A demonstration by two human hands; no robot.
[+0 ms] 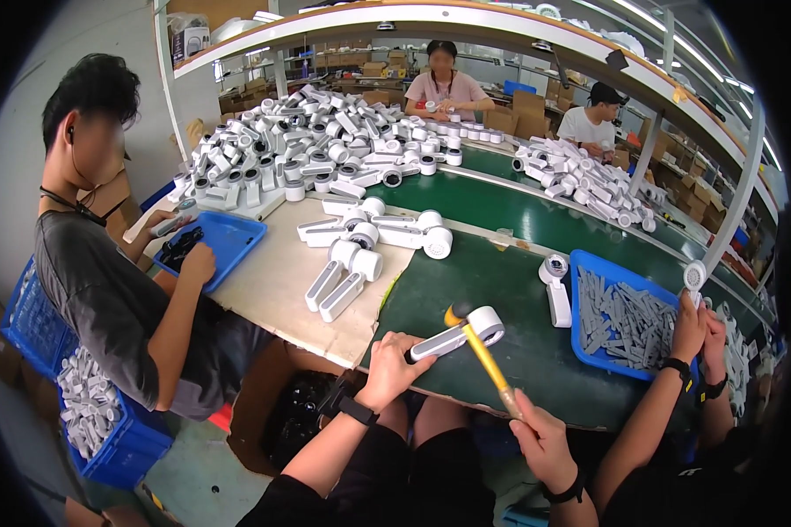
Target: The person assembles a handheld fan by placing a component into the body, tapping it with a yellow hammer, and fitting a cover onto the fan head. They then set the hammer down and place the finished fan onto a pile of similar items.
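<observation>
Head view looks down at a green bench [536, 351]. Nearest, the right hand [543, 443] is wrapped tight around the yellow handle of a small hammer [483, 351]. The left hand [388, 367] is closed around the handle end of a white gadget [455, 334] that lies on the bench under the hammer head. Just right sits a blue tray [589, 263] of grey parts, with another person's hands [699, 329] next to it. To the left, more white gadgets [360, 246] lie on brown card. A person on the left touches another blue tray [224, 237]. Far back is a big heap of white gadgets [308, 140].
</observation>
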